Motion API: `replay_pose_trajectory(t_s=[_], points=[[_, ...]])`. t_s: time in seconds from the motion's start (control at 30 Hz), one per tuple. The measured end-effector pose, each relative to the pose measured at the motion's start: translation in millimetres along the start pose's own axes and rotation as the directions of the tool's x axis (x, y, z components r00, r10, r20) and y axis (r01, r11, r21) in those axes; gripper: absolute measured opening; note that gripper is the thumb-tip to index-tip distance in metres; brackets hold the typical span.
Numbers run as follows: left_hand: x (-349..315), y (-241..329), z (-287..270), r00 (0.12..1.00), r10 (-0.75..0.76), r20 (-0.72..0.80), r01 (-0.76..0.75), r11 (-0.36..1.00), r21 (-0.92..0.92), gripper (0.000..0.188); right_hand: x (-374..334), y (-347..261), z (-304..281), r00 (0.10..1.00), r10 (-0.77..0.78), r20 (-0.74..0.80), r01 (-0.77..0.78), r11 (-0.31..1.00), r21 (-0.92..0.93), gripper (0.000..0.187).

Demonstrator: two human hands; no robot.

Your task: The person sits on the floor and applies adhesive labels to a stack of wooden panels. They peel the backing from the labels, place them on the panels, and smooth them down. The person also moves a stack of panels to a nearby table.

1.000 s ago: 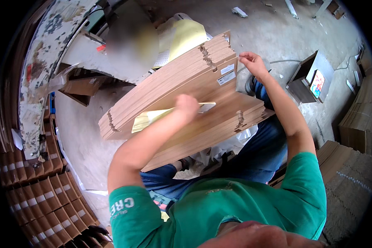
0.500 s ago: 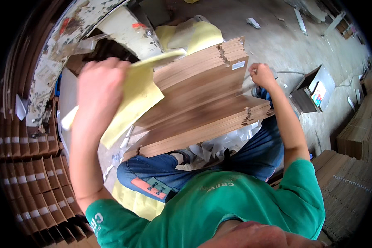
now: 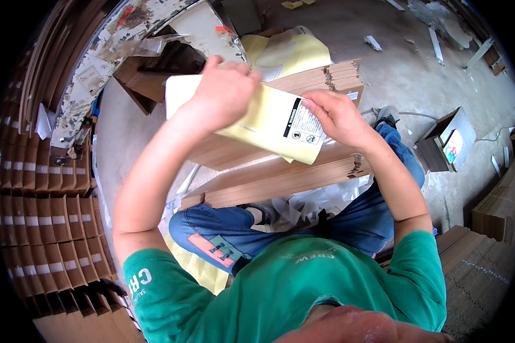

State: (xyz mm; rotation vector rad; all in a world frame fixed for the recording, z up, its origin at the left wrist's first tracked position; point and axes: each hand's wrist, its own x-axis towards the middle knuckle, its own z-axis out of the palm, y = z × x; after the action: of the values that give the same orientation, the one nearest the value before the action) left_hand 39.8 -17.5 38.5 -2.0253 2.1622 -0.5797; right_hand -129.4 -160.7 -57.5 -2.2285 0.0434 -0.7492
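Between my hands, above the wooden boards, is a yellow label sheet (image 3: 263, 117) with a white printed label (image 3: 304, 124) at its right end. My left hand (image 3: 226, 94) has its fingers closed around the sheet's left part. At the right end, my right hand (image 3: 339, 119) pinches the corner of the label with thumb and fingers. Whether the label has come off its backing there, I cannot tell. Below lie two stacks of brown boards: a near stack (image 3: 280, 186) by my legs and a far stack (image 3: 343, 71), which the sheet partly covers.
More yellow sheets (image 3: 294, 51) lie beyond the far boards, others (image 3: 194, 263) beside my left leg. A worn, paint-spotted panel (image 3: 91, 86) stands at far left, above brown slotted frames (image 3: 46, 220). On the right are a box-shaped unit (image 3: 449, 140) and stacked boards (image 3: 480, 274).
My left hand has brought the yellow sheet rightward over the boards. My right hand has moved left from beyond the boards' end and now grips the sheet's right end at the label.
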Motion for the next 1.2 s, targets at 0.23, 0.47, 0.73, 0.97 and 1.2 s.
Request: replay_pose_trajectory(t_s=[0.23,0.47,0.73,0.97,1.2], points=[[19,37,13,0.962,-0.121,0.245,0.265,0.635,-0.725,0.021,-4,2,-2,0.981,-0.112,-0.16,0.109,0.994,-0.027,0.015],[24,37,31,0.929,-0.118,0.352,0.354,0.569,-0.742,0.024,-11,5,5,0.905,-0.403,-0.139,0.297,0.829,-0.474,0.024],[30,39,40,0.893,-0.172,0.415,0.435,0.564,-0.702,0.025,-17,5,9,0.889,-0.444,-0.111,0.335,0.796,-0.504,0.025],[32,35,91,0.957,-0.153,0.246,0.234,0.908,-0.348,0.019,-31,-23,-7,0.903,-0.428,-0.03,0.372,0.816,-0.443,0.022],[11,49,114,0.858,0.038,0.513,0.134,0.946,-0.294,0.025,-50,128,-70,0.823,0.564,-0.069,-0.433,0.702,0.565,0.01]])
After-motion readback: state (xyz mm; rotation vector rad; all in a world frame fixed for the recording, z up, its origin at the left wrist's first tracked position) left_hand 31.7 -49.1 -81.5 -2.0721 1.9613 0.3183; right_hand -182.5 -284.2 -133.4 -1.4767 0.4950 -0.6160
